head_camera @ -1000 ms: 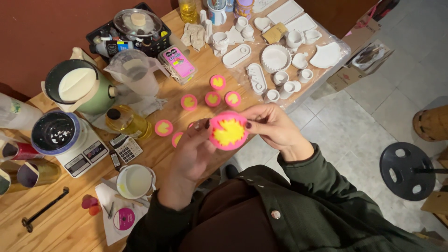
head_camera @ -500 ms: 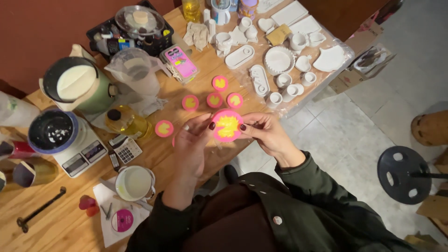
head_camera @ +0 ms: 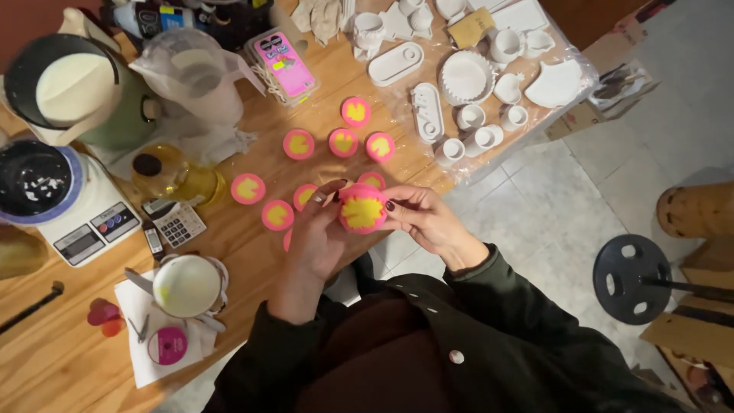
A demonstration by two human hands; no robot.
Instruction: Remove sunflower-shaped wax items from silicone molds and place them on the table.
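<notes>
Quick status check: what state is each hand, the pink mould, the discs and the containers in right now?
Left hand: gripping pink mould.
Right hand: gripping pink mould.
Pink mould: held over the table edge, squeezed, yellow centre.
Pink discs: flat on table.
White cup: upright, filled white.
Green jug: open, filled white.

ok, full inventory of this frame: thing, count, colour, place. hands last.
pink mould: 1, pink with yellow centre, held between both hands at the table edge
pink discs: at least 8, pink with yellow shapes, on the wooden table beyond the hands
white casts: many, white, on clear plastic at the table's far right
scale: 1, white, table left, dark bowl on it
calculator: 1, grey, beside the scale
white cup: 1, on a paper sheet, near edge
green jug: 1, white liquid inside, far left
stool: 1, black, on the tiled floor
left hand: 1, gripping the mould
right hand: 1, gripping the mould
</notes>
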